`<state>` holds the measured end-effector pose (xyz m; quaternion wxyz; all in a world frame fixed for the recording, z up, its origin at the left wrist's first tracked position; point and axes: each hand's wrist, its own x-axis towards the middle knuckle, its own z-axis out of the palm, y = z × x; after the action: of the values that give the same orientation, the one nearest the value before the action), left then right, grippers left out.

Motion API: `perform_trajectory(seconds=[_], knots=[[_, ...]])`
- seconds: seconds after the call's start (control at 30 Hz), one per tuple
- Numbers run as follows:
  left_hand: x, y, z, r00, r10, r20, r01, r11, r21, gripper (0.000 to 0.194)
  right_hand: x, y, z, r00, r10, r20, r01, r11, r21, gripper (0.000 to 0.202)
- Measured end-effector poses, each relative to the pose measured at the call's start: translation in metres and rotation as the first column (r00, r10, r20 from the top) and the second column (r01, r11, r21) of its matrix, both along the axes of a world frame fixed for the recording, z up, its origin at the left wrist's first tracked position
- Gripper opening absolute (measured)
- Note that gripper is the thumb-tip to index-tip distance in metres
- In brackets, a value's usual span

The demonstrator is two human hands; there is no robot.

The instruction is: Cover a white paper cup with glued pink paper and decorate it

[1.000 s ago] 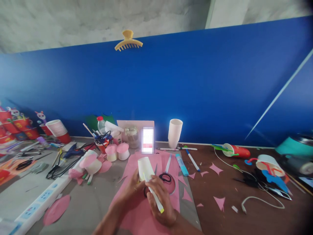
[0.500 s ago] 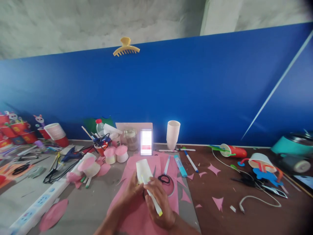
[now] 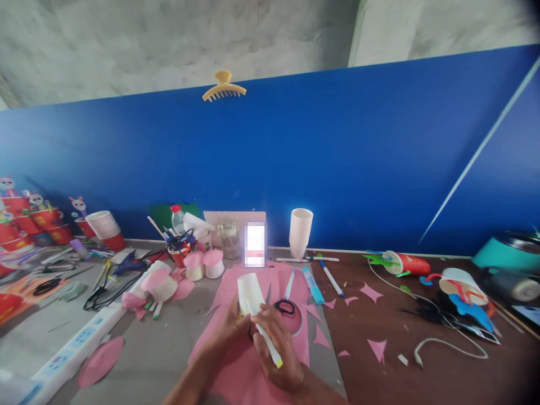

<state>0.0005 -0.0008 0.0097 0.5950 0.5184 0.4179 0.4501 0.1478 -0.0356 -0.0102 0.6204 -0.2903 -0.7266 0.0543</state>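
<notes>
Low centre of frame, little has changed — left hand (image 3: 230, 329) still grips the white cup (image 3: 248, 292), right hand (image 3: 276, 349) the marker (image 3: 265, 337) against it.

A small white paper cup (image 3: 248, 292) is held upside down, its closed base pointing up and away, tilted slightly to the left. It is plain, with a faint yellowish tint on the side facing the marker. The left hand (image 3: 228, 329) grips it from below and behind, so its open rim is hidden. A white marker (image 3: 265, 337) with a yellow end lies slantwise in the right hand (image 3: 276, 351), its upper tip touching the cup's side wall and its yellow end pointing down towards the person. Both are held just above a pink sheet (image 3: 253, 371) spread flat on the tabletop (image 3: 169, 354)
</notes>
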Motion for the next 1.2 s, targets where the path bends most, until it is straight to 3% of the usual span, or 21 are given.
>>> perform_trajectory(seconds=[0.27, 0.43, 1.0, 1.2], knots=[[0.0011, -0.0056, 0.004, 0.962, -0.129, 0.24, 0.144, 0.989, -0.042, 0.042, 0.0005, 0.0004, -0.0036, 1.0, -0.015, 0.015, 0.015, 1.0, 0.015, 0.038], [-0.0001, -0.0083, 0.0052, 0.928, -0.141, 0.344, 0.186, 0.977, -0.103, 0.038, 0.0014, 0.0, -0.0047, 0.999, -0.013, 0.031, 0.013, 1.0, 0.0, 0.042], [0.0035, -0.0057, -0.0019, 0.927, -0.12, 0.356, 0.149, 0.987, -0.056, 0.038, 0.0024, 0.0017, -0.0009, 0.999, 0.032, -0.005, -0.032, 0.998, -0.047, 0.041], [-0.0024, 0.0003, -0.0039, 0.975, -0.088, 0.202, 0.095, 0.995, -0.023, 0.052, 0.0035, 0.0001, -0.0032, 0.999, 0.029, 0.039, -0.027, 0.999, -0.044, 0.043]])
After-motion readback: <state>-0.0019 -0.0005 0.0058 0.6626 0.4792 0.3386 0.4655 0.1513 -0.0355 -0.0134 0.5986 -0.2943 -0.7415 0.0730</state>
